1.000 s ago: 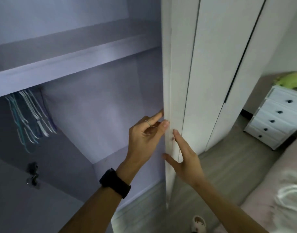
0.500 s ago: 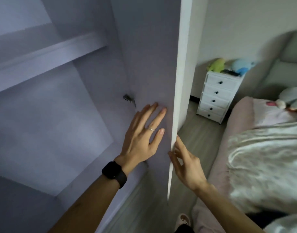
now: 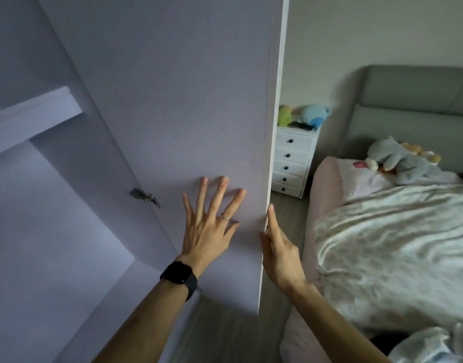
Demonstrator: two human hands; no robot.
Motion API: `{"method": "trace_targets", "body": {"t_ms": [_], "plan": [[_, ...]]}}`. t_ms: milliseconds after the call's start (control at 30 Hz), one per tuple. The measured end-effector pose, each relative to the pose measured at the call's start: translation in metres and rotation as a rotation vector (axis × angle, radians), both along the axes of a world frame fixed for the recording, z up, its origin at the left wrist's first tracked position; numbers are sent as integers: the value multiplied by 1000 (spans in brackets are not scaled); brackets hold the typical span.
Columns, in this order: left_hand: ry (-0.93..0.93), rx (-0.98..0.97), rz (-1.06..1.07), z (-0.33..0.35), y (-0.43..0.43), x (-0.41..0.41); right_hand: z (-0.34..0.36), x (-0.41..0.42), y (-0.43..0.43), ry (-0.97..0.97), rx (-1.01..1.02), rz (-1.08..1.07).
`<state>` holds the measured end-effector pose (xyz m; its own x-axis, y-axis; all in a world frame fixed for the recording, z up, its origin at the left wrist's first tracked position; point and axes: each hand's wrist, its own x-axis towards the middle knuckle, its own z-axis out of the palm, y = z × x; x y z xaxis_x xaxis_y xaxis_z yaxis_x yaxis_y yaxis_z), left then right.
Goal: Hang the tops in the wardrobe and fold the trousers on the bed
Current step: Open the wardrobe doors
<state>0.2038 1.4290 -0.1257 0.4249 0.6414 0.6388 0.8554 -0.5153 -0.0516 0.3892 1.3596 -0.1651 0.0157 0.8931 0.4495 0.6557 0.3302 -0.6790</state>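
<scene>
Head view, dim room.

- Wardrobe (image 3: pixel 54 205): fills the left half, standing open. Pale lilac inside, with one shelf (image 3: pixel 33 119) at upper left.
- Door (image 3: pixel 185 113): swung out, inner face towards the camera, white edge on the right. A metal hinge (image 3: pixel 145 197) sits where the door meets the wardrobe's side.
- Left hand (image 3: pixel 209 226): flat against the door's inner face, near the free edge. Fingers are straight and spread, gripping nothing. It has a ring (image 3: pixel 225 218) on one finger and a black watch (image 3: pixel 179 276) on the wrist.
- Right hand (image 3: pixel 280 255): at the door's free edge, just beside the left hand. The forefinger lies straight up along the edge and the thumb is on the inner face, so the edge sits between thumb and fingers. The other fingers are hidden behind the door.
- Bed (image 3: pixel 327 195): right of the door, with a pink sheet, a crumpled patterned duvet (image 3: pixel 395 244) and a grey headboard (image 3: pixel 413 111). Soft toys (image 3: pixel 403 161) lie on the pillow.
- Pale cloth (image 3: pixel 434 344): bunched at the lower right corner, by the bed's near end. Cannot tell whether it is a top or trousers.
- White chest of drawers (image 3: pixel 293 158): beyond the door, against the far wall, with two soft toys on top.
</scene>
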Motion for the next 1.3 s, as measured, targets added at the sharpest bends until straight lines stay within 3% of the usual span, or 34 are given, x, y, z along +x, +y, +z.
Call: {"method": "trace_targets", "body": {"t_ms": [800, 1000, 1167, 1300], "plan": [[80, 166, -66, -14, 74, 5, -1, -5, 53, 33, -83, -314], [-19, 21, -134, -5, 41, -2, 4, -15, 27, -6, -140, -362], [-120, -193, -296, -39, -2, 1, -25, -23, -54, 18, -202, -489], [-219, -599, -533, -88, -55, 25, -56, -20, -143, 23, -289, -674]]}}
